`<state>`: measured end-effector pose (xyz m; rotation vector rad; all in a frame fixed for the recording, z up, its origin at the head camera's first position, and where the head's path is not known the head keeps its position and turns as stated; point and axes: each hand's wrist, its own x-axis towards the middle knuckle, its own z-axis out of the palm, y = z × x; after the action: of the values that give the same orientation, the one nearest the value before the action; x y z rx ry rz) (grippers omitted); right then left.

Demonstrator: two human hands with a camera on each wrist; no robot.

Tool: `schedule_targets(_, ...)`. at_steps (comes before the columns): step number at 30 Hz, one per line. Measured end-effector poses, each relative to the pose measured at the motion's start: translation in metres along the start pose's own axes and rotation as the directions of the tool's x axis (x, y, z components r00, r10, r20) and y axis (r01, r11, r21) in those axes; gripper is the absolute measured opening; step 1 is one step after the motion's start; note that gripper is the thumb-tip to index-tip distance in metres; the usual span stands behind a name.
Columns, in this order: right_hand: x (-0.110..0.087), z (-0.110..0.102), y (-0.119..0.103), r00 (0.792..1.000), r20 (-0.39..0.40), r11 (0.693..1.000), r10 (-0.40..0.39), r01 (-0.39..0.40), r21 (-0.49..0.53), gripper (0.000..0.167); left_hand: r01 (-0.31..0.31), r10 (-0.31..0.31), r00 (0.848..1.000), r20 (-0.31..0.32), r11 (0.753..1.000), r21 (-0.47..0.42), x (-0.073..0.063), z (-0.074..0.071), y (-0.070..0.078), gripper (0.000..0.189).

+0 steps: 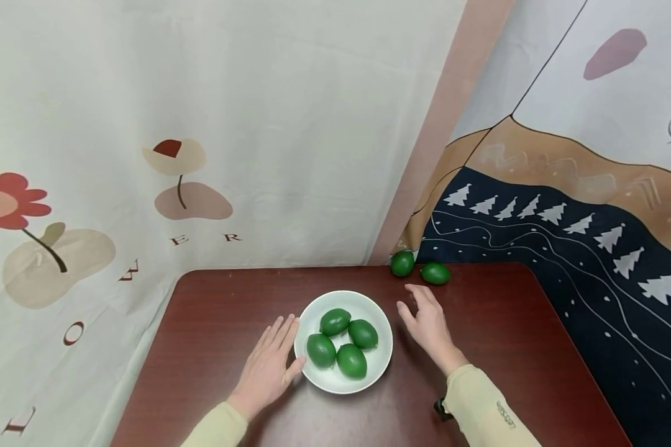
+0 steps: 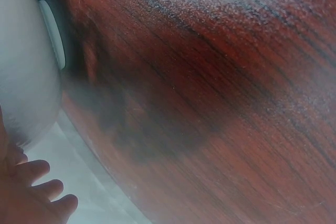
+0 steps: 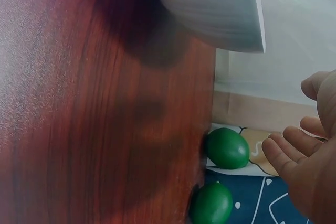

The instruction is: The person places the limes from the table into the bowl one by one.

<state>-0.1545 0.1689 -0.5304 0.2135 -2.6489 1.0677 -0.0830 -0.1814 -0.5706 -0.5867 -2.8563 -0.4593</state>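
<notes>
A white bowl (image 1: 343, 386) stands on the table with several green limes (image 1: 351, 361) in it. My left hand (image 1: 267, 366) is at the bowl's left side, fingers extended, fingertips and thumb right at the rim. The left wrist view shows its fingers (image 2: 39, 192) close beside the bowl's outer wall (image 2: 29, 61). To the right of the bowl, apart from it, my right hand (image 1: 429, 326) hovers with relaxed fingers and holds nothing. Beyond that hand, two more limes lie at the table's back edge: one lime (image 1: 402, 263) on the left, another lime (image 1: 435, 273) on the right.
The dark red-brown table (image 1: 218, 310) has rounded back corners. A pale printed curtain (image 1: 313, 155) hangs right behind its back edge, and a navy cloth with white trees (image 1: 497, 236) hangs at the back right. A black band (image 1: 442, 410) is on the right wrist.
</notes>
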Motion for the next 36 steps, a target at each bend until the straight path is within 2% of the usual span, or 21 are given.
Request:
schedule_targets(10, 0.016, 0.001, 0.006, 0.998, 0.055, 0.999, 0.043, -0.042, -0.031, 0.043, 0.004, -0.004, 1.000, -0.002, 1.000, 0.010, 0.001, -0.002, -0.002, 0.077)
schedule_targets(27, 0.038, 0.005, 0.026, 0.994, 0.067, 0.996, 0.081, -0.079, -0.044, 0.045, 0.000, 0.000, 1.000, 0.005, 1.000, 0.005, 0.001, -0.001, -0.001, 0.077)
schedule_targets(36, 0.047, 0.004, 0.035, 0.982, 0.130, 0.988, 0.140, -0.130, -0.086, 0.049, -0.009, 0.009, 1.000, 0.001, 1.000, 0.005, 0.000, -0.002, 0.000, 0.076)
